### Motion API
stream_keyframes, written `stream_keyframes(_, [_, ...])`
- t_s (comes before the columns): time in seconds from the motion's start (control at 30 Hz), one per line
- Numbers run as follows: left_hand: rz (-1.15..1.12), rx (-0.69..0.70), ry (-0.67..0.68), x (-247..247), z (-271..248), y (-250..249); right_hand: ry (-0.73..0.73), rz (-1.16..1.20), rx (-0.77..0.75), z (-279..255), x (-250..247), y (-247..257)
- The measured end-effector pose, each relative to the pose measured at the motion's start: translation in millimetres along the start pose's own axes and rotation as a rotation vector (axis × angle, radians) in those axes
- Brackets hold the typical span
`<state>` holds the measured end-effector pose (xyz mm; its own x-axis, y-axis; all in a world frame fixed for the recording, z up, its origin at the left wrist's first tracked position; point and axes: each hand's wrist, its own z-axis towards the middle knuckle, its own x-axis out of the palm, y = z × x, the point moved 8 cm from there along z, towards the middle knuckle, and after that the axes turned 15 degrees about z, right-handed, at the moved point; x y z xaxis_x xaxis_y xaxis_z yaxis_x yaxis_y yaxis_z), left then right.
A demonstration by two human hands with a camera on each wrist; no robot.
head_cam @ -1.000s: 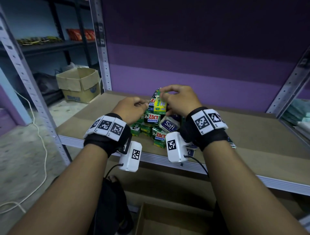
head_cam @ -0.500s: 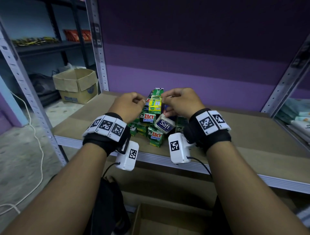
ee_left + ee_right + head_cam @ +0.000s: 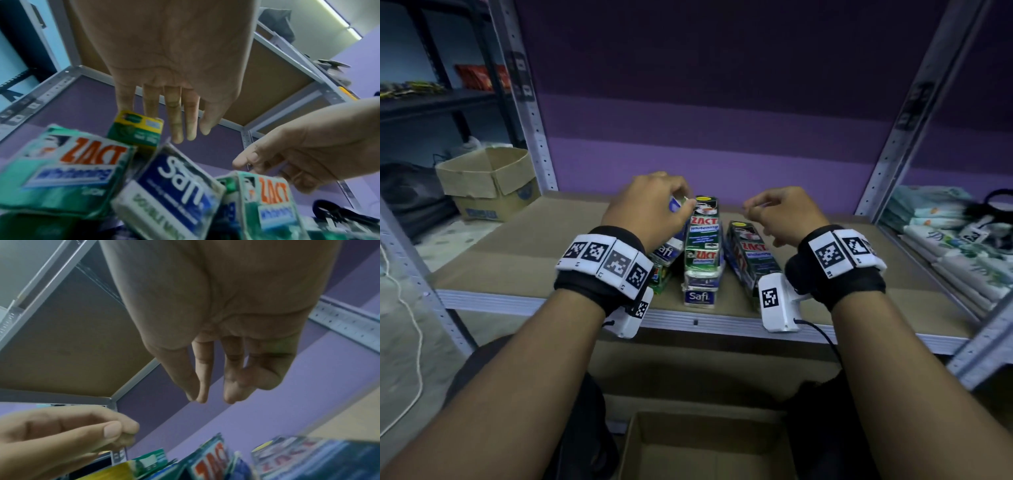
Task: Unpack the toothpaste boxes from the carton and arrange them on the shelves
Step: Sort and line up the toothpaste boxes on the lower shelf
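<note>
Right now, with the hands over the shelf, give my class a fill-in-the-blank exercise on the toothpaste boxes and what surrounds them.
The bottom box of the middle stack bears the name ____.
The green box on top of that stack is branded ____.
The right hand holds ____.
The wall behind the shelf is coloured ____.
Missing words: Safi; ZACT; nothing; purple.

The head view looks forward and down over the shelf's (image 3: 842, 274) front edge; both wrist views look up from close beneath each palm, sharing the toothpaste boxes (image 3: 180, 186).
</note>
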<state>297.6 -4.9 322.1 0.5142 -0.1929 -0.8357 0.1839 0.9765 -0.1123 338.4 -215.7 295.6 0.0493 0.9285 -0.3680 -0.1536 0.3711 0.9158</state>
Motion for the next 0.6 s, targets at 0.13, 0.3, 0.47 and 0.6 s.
stream_keyframes(0.13, [0.151,0.065,0.044,11.1,1.4,-27.2,0.003,-0.080,0.088,-6.3,-19.1,-23.2])
stream_keyframes(0.3, [0.258,0.081,0.164,30.4,-2.1,-40.3,0.081,-0.130,0.140,-12.2,-18.1,-41.7])
stream_keyframes(0.47, [0.310,0.087,0.221,36.3,-5.6,-42.7,0.124,-0.110,0.177,-17.1,-3.6,-52.4])
stream_keyframes(0.6, [0.276,0.094,0.249,35.9,-7.9,-40.9,0.142,-0.138,0.182,-15.3,6.8,-55.7])
